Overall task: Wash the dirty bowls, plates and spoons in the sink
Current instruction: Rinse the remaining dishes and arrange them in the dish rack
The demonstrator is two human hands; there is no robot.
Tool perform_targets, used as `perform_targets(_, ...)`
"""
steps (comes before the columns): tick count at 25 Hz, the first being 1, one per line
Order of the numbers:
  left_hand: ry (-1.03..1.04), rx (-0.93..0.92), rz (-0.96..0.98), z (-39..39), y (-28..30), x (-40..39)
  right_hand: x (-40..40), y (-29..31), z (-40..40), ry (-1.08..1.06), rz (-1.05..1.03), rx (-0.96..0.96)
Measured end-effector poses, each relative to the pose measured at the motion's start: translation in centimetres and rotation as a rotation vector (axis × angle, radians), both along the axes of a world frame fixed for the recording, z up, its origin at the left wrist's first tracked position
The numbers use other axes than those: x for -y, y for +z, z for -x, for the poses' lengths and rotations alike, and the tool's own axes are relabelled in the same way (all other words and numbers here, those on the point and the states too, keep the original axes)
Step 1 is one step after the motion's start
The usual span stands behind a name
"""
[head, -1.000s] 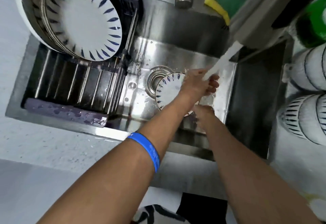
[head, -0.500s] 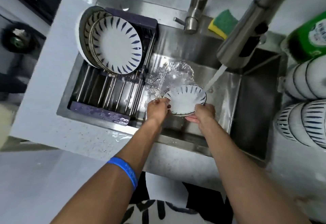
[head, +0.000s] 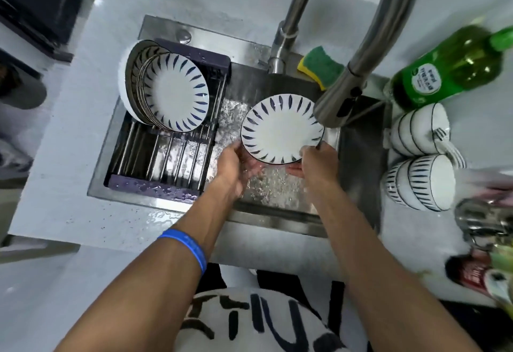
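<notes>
Plate (head: 280, 129) above wet steel sink (head: 358, 152)

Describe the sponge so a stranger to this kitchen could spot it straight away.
Start at the steel sink and follow its back rim to the base of the faucet. Just right of that base lies the sponge. It is the only soft block there, green on top with a yellow layer beneath, unlike the glossy green bottle further right.

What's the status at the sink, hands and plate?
Left hand and right hand both grip plate by its near rim. Plate held over sink, beside faucet head. Nothing blocking.
</notes>
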State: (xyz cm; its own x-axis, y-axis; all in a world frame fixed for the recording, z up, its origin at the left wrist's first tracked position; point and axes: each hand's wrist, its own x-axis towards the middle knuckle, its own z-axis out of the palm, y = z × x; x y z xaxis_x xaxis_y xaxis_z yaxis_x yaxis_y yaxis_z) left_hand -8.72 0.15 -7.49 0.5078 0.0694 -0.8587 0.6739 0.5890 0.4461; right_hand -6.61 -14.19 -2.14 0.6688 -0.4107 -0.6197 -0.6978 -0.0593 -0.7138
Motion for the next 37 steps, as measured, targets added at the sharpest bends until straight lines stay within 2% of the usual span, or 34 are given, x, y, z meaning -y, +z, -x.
perform_targets(5,-0.017,0.103,0.025,-2.2,2.3,1.9,1.9,2.0,1.9,-0.064,-0.044,0.113)
perform_targets(9,0.065,0.075,-0.079,-2.5,3.7,3.6,2.6,2.8,2.9,-0.081,-0.148,0.141)
perform_targets(12,0.091,0.101,-0.065,-2.4,4.1,4.2,3.8,2.9,2.4,-0.139,-0.299,0.080)
perform_targets(15,0.028,0.158,-0.065,-2.3,5.0,4.1,4.5,1.5,1.9,-0.213,-0.511,-0.032)
perform_targets(17,-0.122,0.211,-0.253,-2.2,6.1,3.7,4.1,0.4,2.1,-0.279,-0.623,-0.121)
perform_targets(19,-0.247,0.230,-0.431,-2.2,6.2,2.7,3.2,-0.3,1.7,-0.294,-0.626,-0.159)
perform_targets(23,-0.355,0.138,-0.576,-2.4,7.0,1.0,2.1,-0.2,0.2,-0.319,-0.631,-0.156)
perform_targets(28,-0.238,0.020,-0.461,-2.2,4.2,1.4,2.8,0.8,0.0,-0.374,-0.586,-0.098)
perform_targets(32,-0.011,0.000,-0.355,-0.4,2.8,3.8,3.1,1.8,-0.6,-0.224,-0.481,0.067)
perform_targets(35,0.203,0.006,-0.167,-1.5,2.5,4.9,3.0,2.6,-0.5,-0.218,-0.542,0.187)
perform_targets(37,0.185,0.045,-0.044,-1.9,2.9,5.4,3.5,2.8,-0.3,-0.269,-0.625,0.235)
